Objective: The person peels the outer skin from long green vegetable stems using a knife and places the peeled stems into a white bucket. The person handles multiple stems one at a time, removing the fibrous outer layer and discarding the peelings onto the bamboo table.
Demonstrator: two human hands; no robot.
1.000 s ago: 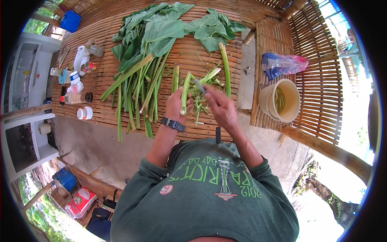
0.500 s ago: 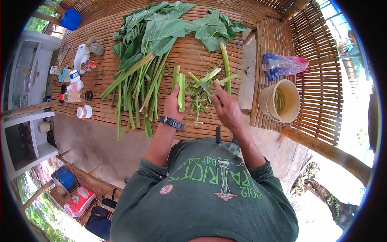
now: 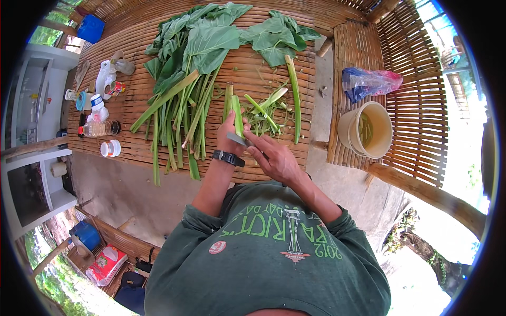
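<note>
1. Head view: the left hand [image 3: 226, 130] grasps a cut green stalk [image 3: 236, 117], toward 11 o'clock from centre; the right hand [image 3: 276, 158] grips a knife [image 3: 237, 138], its blade at the stalk's 6 o'clock end.
2. Peeling well, I'd judge, wants a shallow bite, steady stalk, and left fingers clear of the edge.
3. And here's the change: half a second ago the blade is out over the peelings [image 3: 258, 126], 2 o'clock from the left hand; now it's in!

Bare left hand [image 3: 225, 136] curled in grip, thumb pointing away from body. Bare right hand [image 3: 271, 157] close beside, gripping, fingers directed toward left. Bare forearms [image 3: 212, 188] slant inward behind hands.
</note>
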